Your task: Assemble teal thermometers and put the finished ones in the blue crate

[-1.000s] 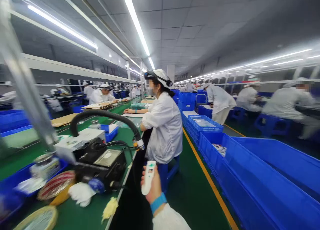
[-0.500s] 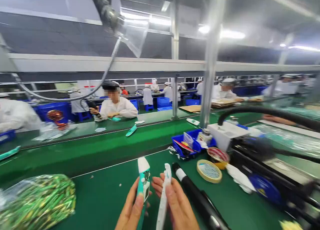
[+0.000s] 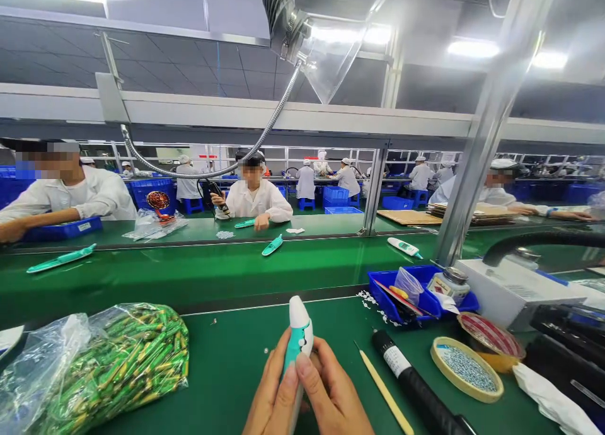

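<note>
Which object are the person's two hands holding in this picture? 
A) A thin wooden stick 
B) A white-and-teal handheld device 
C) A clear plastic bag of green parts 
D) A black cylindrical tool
B. The left hand and right hand close around the white-and-teal handheld device, while the black cylindrical tool and clear plastic bag of green parts lie apart on the green bench.
</note>
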`<action>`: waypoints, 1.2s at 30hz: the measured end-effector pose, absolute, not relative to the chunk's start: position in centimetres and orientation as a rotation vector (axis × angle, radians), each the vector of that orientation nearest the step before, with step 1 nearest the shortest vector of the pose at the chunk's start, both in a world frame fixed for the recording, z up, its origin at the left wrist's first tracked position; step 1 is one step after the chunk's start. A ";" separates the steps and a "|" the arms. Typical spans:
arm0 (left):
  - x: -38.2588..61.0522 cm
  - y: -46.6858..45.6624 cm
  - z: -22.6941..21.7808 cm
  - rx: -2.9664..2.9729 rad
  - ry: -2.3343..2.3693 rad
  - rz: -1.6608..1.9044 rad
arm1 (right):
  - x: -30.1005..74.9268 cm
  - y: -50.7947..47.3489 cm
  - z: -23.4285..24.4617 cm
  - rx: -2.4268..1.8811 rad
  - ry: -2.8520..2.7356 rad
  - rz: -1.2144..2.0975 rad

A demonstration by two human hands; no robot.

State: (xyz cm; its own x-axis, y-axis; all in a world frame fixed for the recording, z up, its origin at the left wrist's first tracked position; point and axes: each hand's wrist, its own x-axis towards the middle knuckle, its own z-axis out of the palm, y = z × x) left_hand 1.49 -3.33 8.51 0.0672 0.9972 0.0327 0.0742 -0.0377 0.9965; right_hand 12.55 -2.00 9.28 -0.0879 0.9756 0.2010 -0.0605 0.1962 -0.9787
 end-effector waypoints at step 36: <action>1.2 -3.4 9.6 1.905 1.144 0.720 | 12.4 1.5 10.3 -0.739 -0.623 1.632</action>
State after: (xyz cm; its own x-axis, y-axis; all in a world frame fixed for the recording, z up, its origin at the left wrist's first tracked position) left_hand 1.15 -3.45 9.65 0.4336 0.8982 0.0721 0.4537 -0.2867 0.8438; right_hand 12.37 1.54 10.32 -0.1197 0.9841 -0.1315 -0.6463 -0.1778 -0.7421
